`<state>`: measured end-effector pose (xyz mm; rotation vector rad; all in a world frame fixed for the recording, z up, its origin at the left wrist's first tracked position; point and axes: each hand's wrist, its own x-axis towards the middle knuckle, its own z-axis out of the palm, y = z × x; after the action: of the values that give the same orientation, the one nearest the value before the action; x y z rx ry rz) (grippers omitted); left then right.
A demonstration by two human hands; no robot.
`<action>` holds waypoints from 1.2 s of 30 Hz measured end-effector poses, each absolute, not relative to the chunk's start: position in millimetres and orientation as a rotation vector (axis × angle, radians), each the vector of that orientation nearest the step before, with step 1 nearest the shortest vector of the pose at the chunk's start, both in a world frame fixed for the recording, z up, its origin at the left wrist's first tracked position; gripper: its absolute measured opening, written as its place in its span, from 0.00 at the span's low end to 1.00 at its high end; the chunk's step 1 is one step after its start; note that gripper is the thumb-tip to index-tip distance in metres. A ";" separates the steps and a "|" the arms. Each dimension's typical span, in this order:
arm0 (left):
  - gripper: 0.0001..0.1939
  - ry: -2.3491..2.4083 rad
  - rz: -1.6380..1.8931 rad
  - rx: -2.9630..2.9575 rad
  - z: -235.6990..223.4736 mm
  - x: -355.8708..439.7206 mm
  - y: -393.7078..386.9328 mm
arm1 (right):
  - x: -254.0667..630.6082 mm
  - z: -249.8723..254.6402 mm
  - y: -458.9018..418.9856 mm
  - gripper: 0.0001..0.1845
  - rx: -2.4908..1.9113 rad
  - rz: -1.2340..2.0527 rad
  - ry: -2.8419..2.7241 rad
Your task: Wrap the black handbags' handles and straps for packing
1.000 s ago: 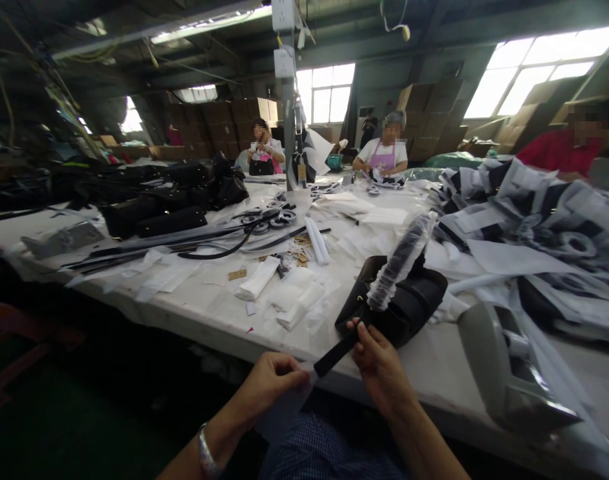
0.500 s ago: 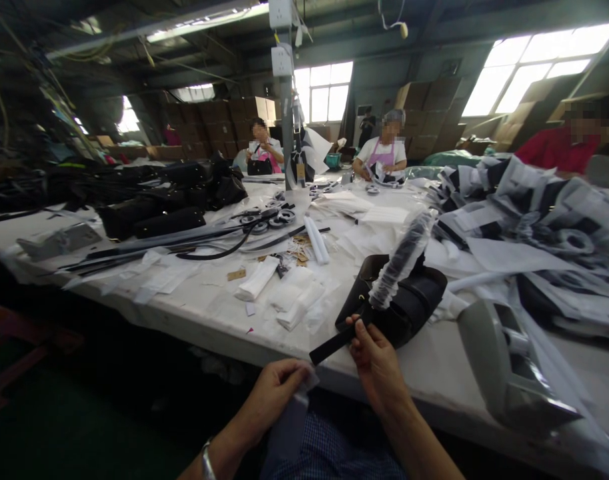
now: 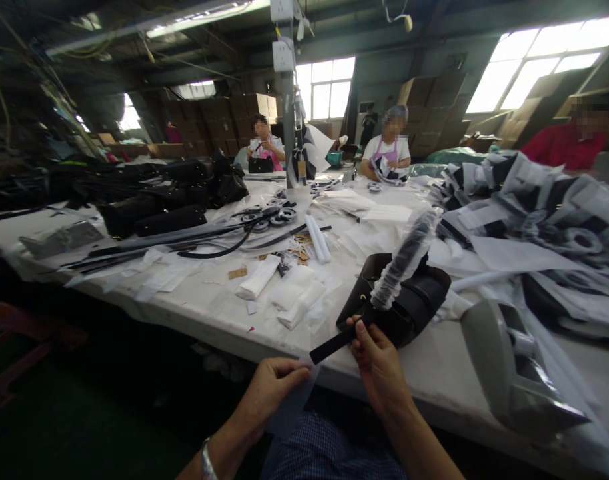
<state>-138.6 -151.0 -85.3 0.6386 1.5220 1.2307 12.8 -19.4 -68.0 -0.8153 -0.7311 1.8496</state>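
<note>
My right hand (image 3: 377,360) pinches a black strap (image 3: 334,344) near the front edge of the table; its free end points down and left. Further up, clear crinkled plastic wrap (image 3: 404,260) covers the strap. Behind that hand a black handbag (image 3: 419,303) rests on the table. Between the thumb and fingers of my left hand (image 3: 279,383) is a thin translucent white sheet (image 3: 297,400), hanging over my lap. The sheet's upper edge lies close by the strap's end; whether they touch I cannot tell.
A grey tape dispenser (image 3: 514,367) stands at the right, before a heap of wrapped black pieces (image 3: 544,207). Folded white packets (image 3: 297,297) lie mid-table. Black bags (image 3: 174,193) pile up at the left. Co-workers sit across the table (image 3: 214,320).
My left hand has shifted slightly, and the sheet in it now spreads flatter near the strap's end. My right hand keeps its grip in almost the same place.
</note>
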 end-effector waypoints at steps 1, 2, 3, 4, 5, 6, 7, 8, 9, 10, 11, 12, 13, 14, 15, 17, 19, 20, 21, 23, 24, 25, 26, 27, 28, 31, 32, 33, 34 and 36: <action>0.20 1.506 1.231 0.636 -83.9 -138.0 -150.5 | 12.5 -68.3 -19.3 0.17 -0.817 1.838 -0.744; 0.21 1.495 1.227 0.634 -82.7 -137.5 -150.2 | 12.2 -68.5 -19.3 0.17 -0.820 1.827 -0.755; 0.21 1.491 1.221 0.635 -81.8 -137.1 -149.9 | 12.0 -68.8 -19.2 0.17 -0.825 1.818 -0.760; 0.21 1.492 1.215 0.638 -81.2 -136.8 -149.6 | 11.9 -69.1 -19.2 0.17 -0.830 1.812 -0.763; 0.20 1.498 1.209 0.640 -81.0 -136.7 -149.4 | 11.8 -69.4 -19.2 0.16 -0.837 1.811 -0.762; 0.20 1.506 1.207 0.641 -81.1 -136.8 -149.3 | 11.9 -69.7 -19.2 0.16 -0.841 1.813 -0.762; 0.20 1.513 1.206 0.639 -81.3 -136.9 -149.1 | 12.1 -70.0 -19.3 0.16 -0.842 1.818 -0.766; 0.20 1.516 1.205 0.637 -81.5 -137.1 -148.9 | 12.4 -70.4 -19.3 0.16 -0.844 1.821 -0.772; 0.20 1.516 1.206 0.636 -81.5 -137.3 -148.5 | 12.9 -70.8 -19.3 0.16 -0.846 1.824 -0.781; 0.20 1.514 1.208 0.638 -81.3 -137.5 -148.1 | 13.5 -71.3 -19.1 0.17 -0.849 1.824 -0.793; 0.20 1.512 1.210 0.643 -80.8 -137.6 -147.5 | 14.2 -71.9 -18.9 0.17 -0.858 1.819 -0.806; 0.20 1.511 1.211 0.651 -80.2 -137.7 -146.8 | 14.8 -72.4 -18.6 0.17 -0.868 1.811 -0.820; 0.20 1.510 1.210 0.659 -79.5 -137.7 -146.0 | 15.4 -73.0 -18.1 0.18 -0.879 1.800 -0.833; 0.20 1.511 1.209 0.667 -78.9 -137.7 -145.1 | 16.0 -73.5 -17.6 0.18 -0.885 1.789 -0.844; 0.20 1.513 1.207 0.673 -78.5 -137.8 -144.3 | 16.4 -73.8 -17.1 0.18 -0.886 1.778 -0.851; 0.20 1.523 1.205 0.679 -78.9 -138.3 -143.0 | 16.9 -73.8 -16.4 0.17 -0.875 1.762 -0.843; 0.19 1.547 1.205 0.682 -80.8 -139.4 -142.7 | 16.9 -72.5 -16.4 0.16 -0.860 1.755 -0.812; 0.19 1.560 1.206 0.678 -82.2 -140.0 -143.0 | 16.7 -71.5 -16.7 0.15 -0.857 1.753 -0.796; 0.18 1.571 1.208 0.672 -83.6 -140.6 -143.4 | 16.3 -70.5 -17.1 0.15 -0.857 1.752 -0.784; 0.18 1.595 1.214 0.653 -85.8 -141.5 -144.6 | 15.3 -68.7 -18.1 0.15 -0.867 1.749 -0.771; 0.19 1.604 1.216 0.641 -86.3 -141.7 -145.1 | 14.7 -68.2 -18.6 0.16 -0.874 1.747 -0.769; 0.19 1.613 1.216 0.629 -86.1 -141.7 -145.5 | 14.2 -68.1 -18.9 0.16 -0.880 1.746 -0.771; 0.19 1.621 1.216 0.618 -85.5 -141.7 -145.7 | 13.8 -68.3 -19.1 0.16 -0.883 1.744 -0.775; 0.19 1.626 1.216 0.608 -84.4 -141.5 -145.7 | 13.5 -69.0 -19.1 0.16 -0.884 1.743 -0.782; 0.19 1.628 1.218 0.599 -83.1 -141.2 -145.6 | 13.3 -69.8 -19.0 0.16 -0.882 1.743 -0.792; 0.19 1.634 1.225 0.606 -80.0 -140.7 -144.7 | 14.1 -72.4 -18.2 0.16 -0.888 1.738 -0.841; 0.19 1.637 1.226 0.621 -79.7 -140.8 -144.3 | 14.5 -72.7 -18.0 0.17 -0.892 1.736 -0.852; 0.18 1.641 1.227 0.640 -79.9 -140.9 -143.8 | 14.8 -72.7 -17.8 0.17 -0.896 1.732 -0.855; 0.18 1.646 1.229 0.662 -80.6 -141.2 -143.3 | 15.1 -72.3 -17.7 0.16 -0.897 1.726 -0.852; 0.17 1.662 1.234 0.704 -82.5 -141.8 -142.5 | 15.1 -71.0 -17.6 0.16 -0.896 1.714 -0.831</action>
<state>-141.8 -142.5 -82.5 0.7040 1.6619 1.2338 15.1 -17.6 -71.0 -0.8958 -0.8308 1.7143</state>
